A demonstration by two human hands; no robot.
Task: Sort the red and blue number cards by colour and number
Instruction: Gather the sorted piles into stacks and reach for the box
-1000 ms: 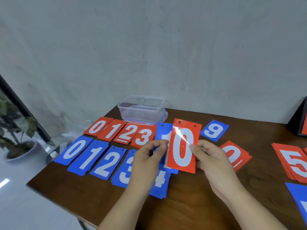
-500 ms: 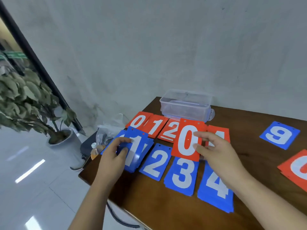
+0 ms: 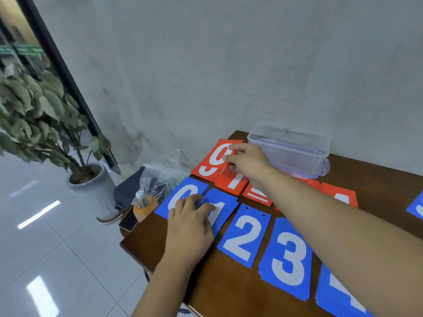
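Fingers of R hand (image 3: 248,162) pinch red 0 (image 3: 215,156) at table (image 3: 219,294) corner; L hand (image 3: 190,225) flat on blue 1 (image 3: 226,202)

Glossy dark wood table (image 3: 229,291), clear plastic box (image 3: 295,154), cards (image 3: 245,236) smooth, perhaps plastic.

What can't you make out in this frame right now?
Head view only.
- Red cards between red 1 and red 4: digits covered by the right arm.
- Blue 4: partly under that arm, cut by the bottom edge.
- Blue card at right edge: cropped, digit unreadable.
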